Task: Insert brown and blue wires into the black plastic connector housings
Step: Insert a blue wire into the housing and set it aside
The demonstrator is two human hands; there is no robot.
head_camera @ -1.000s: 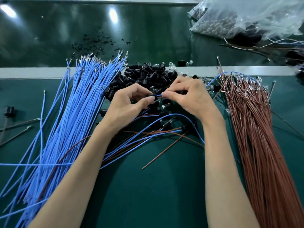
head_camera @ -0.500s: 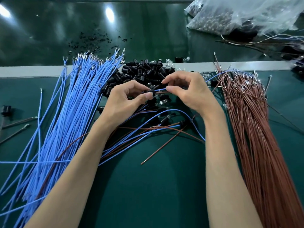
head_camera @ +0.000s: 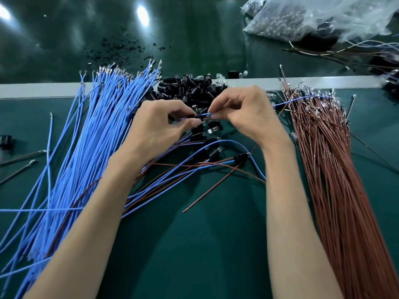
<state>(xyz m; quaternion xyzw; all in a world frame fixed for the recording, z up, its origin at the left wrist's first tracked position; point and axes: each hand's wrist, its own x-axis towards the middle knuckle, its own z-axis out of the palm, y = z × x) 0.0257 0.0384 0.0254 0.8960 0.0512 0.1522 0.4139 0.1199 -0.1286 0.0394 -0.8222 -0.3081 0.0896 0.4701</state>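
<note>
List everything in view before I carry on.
blue wires: many, blue, bundle at left
brown wires: many, brown, bundle at right
housings: pile, black, back centre
wired housings: several, black, between the forearms
bag: one, clear, back right
bits: scattered, black, back left
table: one, green, under everything
held housing: one, black, centre
held wire: one, blue, runs right from centre
left hand: one, grips held housing
right hand: one, pinches held wire
</note>
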